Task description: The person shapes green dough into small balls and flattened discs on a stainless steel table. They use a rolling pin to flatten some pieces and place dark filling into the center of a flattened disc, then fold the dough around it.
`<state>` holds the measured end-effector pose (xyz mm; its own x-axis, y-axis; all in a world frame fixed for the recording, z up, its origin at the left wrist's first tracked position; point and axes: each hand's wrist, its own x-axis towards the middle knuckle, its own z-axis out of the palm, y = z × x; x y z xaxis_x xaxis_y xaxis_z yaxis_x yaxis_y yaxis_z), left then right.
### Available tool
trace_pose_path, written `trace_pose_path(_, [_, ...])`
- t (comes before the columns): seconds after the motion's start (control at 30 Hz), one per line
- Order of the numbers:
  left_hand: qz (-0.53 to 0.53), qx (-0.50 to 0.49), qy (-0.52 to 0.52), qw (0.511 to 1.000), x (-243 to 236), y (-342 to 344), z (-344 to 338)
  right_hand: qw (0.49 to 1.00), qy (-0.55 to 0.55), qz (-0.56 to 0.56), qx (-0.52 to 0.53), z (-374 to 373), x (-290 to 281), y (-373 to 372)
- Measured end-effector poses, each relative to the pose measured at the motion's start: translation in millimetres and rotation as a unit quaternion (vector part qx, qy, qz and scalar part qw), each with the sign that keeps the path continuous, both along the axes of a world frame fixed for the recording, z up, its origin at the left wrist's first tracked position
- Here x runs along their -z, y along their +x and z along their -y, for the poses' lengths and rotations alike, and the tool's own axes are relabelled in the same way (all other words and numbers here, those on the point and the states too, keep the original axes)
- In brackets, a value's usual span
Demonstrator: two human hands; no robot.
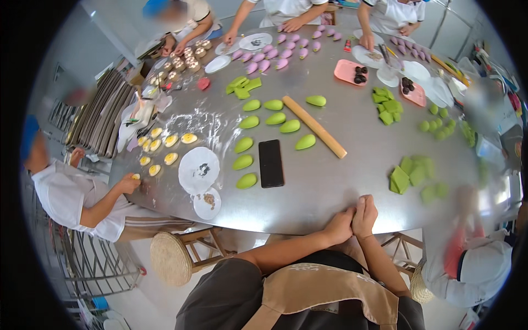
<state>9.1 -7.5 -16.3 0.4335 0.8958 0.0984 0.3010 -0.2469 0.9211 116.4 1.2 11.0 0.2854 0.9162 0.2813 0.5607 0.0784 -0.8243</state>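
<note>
At the steel table's near edge, my left hand (339, 225) and my right hand (364, 217) are closed and pressed together; whatever is between their fingers, if anything, is hidden. Several flat green pieces (400, 179) lie just ahead and to their right. Up and to the left are a black phone (270, 163), a wooden rolling pin (314, 126) lying diagonally, and several smooth green oval shapes (247, 180) in rows. A white paper round (199, 170) with dark bits lies farther left, with a smaller one (207, 203) below it.
Co-workers work at left (60, 198), far side (286, 11) and right (484, 264). Yellow-centred pieces (171, 158), pink shapes (281, 64), cupcake-like pieces (193, 65) and pink trays (344, 76) share the table (330, 192). Stools (171, 258) stand below; stacked trays (96, 110) stand at left.
</note>
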Motion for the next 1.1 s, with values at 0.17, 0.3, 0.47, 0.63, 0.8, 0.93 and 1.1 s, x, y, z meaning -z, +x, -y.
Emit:
trace_pose_path(0.17, [0.066, -0.058, -0.218, 0.972, -33.1, 4.2, -8.9, 0.997, 0.052, 0.055, 0.01, -48.3, 19.4, 16.4])
trace_pose_path(0.3, [0.148, -0.023, -0.283, 0.947, -10.8, 7.5, -11.4, 0.974, -0.139, -0.177, -0.006, -44.4, 18.0, 22.3])
trace_pose_path(0.47, [0.003, -0.018, 0.019, 1.0, -22.1, -1.3, -4.3, 1.0, -0.01, 0.01, -0.007, -14.4, 6.2, 6.5])
trace_pose_path(0.63, [0.191, -0.039, -0.376, 0.906, -36.1, 7.4, -7.3, 0.996, -0.066, -0.068, 0.005, -42.5, 13.2, 15.5])
trace_pose_path(0.8, [0.053, 0.054, -0.161, 0.984, -23.7, -4.3, -8.1, 0.979, -0.087, -0.184, -0.02, -18.9, 11.7, 19.0])
trace_pose_path(0.93, [0.072, 0.008, -0.246, 0.967, -35.7, -0.8, -11.1, 0.999, 0.023, 0.031, -0.001, -27.0, 21.8, 13.9])
trace_pose_path(1.1, [0.248, -0.04, -0.412, 0.876, -21.4, 12.5, -14.1, 0.963, -0.118, -0.242, 0.014, -45.1, 17.5, 27.8])
